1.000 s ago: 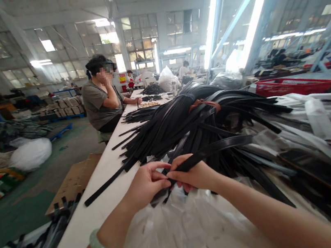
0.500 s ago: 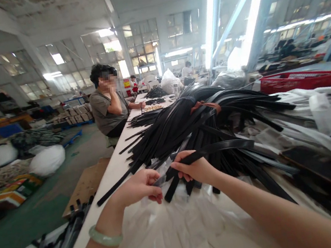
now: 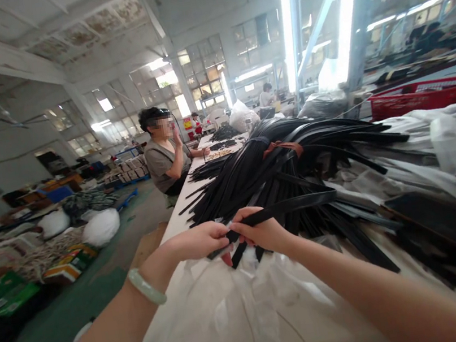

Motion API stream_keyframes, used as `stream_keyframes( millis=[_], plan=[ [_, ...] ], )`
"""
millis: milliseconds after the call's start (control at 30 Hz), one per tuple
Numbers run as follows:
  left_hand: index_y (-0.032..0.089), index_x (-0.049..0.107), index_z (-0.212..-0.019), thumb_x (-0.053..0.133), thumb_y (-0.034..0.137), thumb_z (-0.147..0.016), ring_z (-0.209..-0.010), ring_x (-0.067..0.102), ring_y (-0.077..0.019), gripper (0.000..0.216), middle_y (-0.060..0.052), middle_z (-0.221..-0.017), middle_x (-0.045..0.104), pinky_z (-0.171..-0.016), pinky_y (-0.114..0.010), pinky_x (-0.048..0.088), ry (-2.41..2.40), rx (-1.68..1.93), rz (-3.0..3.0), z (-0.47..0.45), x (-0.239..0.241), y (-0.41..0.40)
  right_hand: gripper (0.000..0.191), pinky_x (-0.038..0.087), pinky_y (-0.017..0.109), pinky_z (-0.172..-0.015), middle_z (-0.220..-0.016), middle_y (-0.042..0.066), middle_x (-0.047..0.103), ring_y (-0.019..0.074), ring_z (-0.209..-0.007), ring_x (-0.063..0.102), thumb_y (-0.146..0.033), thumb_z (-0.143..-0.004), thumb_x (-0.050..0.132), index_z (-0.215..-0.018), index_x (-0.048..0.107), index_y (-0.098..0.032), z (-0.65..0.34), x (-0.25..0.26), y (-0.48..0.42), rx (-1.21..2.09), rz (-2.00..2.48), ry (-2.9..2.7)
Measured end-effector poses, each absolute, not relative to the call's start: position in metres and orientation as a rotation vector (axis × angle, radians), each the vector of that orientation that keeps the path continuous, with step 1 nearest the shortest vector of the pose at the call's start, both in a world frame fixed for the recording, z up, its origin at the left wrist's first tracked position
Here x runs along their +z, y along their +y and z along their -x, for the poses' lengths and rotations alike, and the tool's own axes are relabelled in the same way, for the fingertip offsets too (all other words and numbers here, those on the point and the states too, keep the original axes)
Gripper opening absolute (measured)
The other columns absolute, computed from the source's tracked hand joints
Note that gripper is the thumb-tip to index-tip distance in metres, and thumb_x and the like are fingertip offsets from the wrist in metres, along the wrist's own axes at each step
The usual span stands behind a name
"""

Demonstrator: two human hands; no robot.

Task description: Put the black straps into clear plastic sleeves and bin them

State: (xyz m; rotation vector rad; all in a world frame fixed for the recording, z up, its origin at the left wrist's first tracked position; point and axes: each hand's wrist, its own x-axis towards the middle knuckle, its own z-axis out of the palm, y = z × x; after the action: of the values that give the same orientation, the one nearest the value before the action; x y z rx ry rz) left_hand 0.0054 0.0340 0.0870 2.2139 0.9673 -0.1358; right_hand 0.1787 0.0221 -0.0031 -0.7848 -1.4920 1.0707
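My left hand (image 3: 202, 240) and my right hand (image 3: 263, 233) meet at the near end of a big heap of black leather straps (image 3: 279, 169) on a long white table (image 3: 176, 224). My right hand is closed round a black strap (image 3: 297, 204) that runs off to the right. My left hand pinches the short ends of that strap bundle beside it. A pale green bangle (image 3: 146, 286) sits on my left wrist. Clear plastic sheeting (image 3: 240, 312) lies on the table under both forearms.
A seated person (image 3: 165, 160) is at the same table further along, one hand by the head. Bagged white goods (image 3: 443, 150) pile up at right, with a red crate (image 3: 426, 95) behind. Sacks and boxes (image 3: 68, 246) cover the floor at left.
My left hand has closed back in against the right hand at the strap ends. The view has swung left and up, so the white bin of straps at bottom left is out of sight.
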Motion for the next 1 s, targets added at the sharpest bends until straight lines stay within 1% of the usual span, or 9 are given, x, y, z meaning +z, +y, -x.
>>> stream_keyframes(
  millis=[133,233,367,500,600,667,767,867,1000],
  plan=[
    [0.013,0.064,-0.083,0.054,0.027,-0.079,-0.067,0.063,-0.0168,0.017,-0.008,-0.076,0.073,-0.063,-0.026,0.044,1.106,-0.080,-2.005,-0.004,0.081,0.029,0.029,0.032,0.017,-0.030,-0.048,-0.003,0.058,0.0075,-0.033,0.047,-0.045,-0.076,0.065,-0.070,0.056,-0.017,-0.168,-0.005,0.016,1.147,0.806,-1.437],
    [0.014,0.060,-0.079,0.057,0.046,-0.080,-0.067,0.066,-0.0190,0.033,-0.010,-0.077,0.073,-0.060,-0.026,0.045,1.185,-0.049,-1.893,0.008,0.076,0.027,0.031,0.033,0.017,-0.030,-0.049,-0.002,0.060,0.0073,-0.033,0.047,-0.046,-0.075,0.065,-0.068,0.055,-0.017,-0.167,-0.004,0.015,1.166,0.778,-1.422],
    [0.016,0.054,-0.061,0.045,0.070,-0.079,-0.055,0.062,-0.0164,0.058,-0.007,-0.059,0.067,-0.053,-0.024,0.040,1.271,-0.067,-1.849,0.016,0.076,0.018,0.032,0.031,0.016,-0.030,-0.048,-0.002,0.059,0.0070,-0.032,0.046,-0.046,-0.075,0.065,-0.067,0.055,-0.017,-0.170,-0.001,0.014,1.142,0.761,-1.410],
    [0.016,0.059,-0.065,0.036,0.069,-0.084,-0.047,0.054,-0.0136,0.061,-0.005,-0.053,0.065,-0.049,-0.023,0.036,1.272,0.010,-1.968,0.002,0.078,0.007,0.034,0.032,0.017,-0.030,-0.048,-0.002,0.059,0.0072,-0.032,0.046,-0.049,-0.075,0.065,-0.066,0.054,-0.018,-0.169,-0.001,0.010,1.186,0.711,-1.482],
    [0.014,0.065,-0.073,0.034,0.071,-0.084,-0.050,0.057,-0.0151,0.065,-0.008,-0.059,0.069,-0.048,-0.024,0.037,1.254,0.040,-1.988,-0.012,0.080,0.002,0.039,0.030,0.017,-0.030,-0.045,-0.004,0.056,0.0067,-0.032,0.042,-0.054,-0.077,0.062,-0.066,0.052,-0.018,-0.167,-0.003,0.008,1.198,0.696,-1.472],
    [0.014,0.065,-0.071,0.038,0.071,-0.082,-0.055,0.061,-0.0167,0.064,-0.010,-0.065,0.071,-0.051,-0.024,0.040,1.238,0.035,-1.974,-0.014,0.082,0.003,0.042,0.026,0.017,-0.030,-0.044,-0.005,0.051,0.0060,-0.032,0.039,-0.058,-0.078,0.059,-0.068,0.055,-0.018,-0.169,-0.003,0.009,1.205,0.703,-1.405],
    [0.014,0.065,-0.066,0.046,0.071,-0.077,-0.060,0.064,-0.0184,0.061,-0.011,-0.068,0.072,-0.055,-0.026,0.045,1.291,0.002,-1.899,-0.008,0.085,0.005,0.043,0.027,0.017,-0.033,-0.049,-0.006,0.048,0.0058,-0.038,0.038,-0.060,-0.076,0.062,-0.070,0.059,-0.017,-0.177,0.003,0.015,1.157,0.689,-1.136],
    [0.015,0.061,-0.063,0.051,0.075,-0.071,-0.060,0.065,-0.0188,0.062,-0.010,-0.066,0.071,-0.058,-0.027,0.047,1.335,0.013,-1.817,-0.001,0.087,0.007,0.045,0.025,0.017,-0.034,-0.049,-0.007,0.042,0.0058,-0.039,0.036,-0.059,-0.074,0.066,-0.062,0.053,-0.018,-0.184,0.009,0.020,1.007,0.669,-0.850],
    [0.015,0.057,-0.063,0.048,0.076,-0.071,-0.060,0.064,-0.0179,0.062,-0.008,-0.062,0.069,-0.057,-0.026,0.045,1.331,0.054,-1.752,-0.002,0.082,0.005,0.047,0.025,0.018,-0.034,-0.046,-0.007,0.035,0.0061,-0.038,0.035,-0.058,-0.078,0.063,-0.058,0.048,-0.019,-0.178,0.007,0.019,0.976,0.740,-0.957]
  ],
)
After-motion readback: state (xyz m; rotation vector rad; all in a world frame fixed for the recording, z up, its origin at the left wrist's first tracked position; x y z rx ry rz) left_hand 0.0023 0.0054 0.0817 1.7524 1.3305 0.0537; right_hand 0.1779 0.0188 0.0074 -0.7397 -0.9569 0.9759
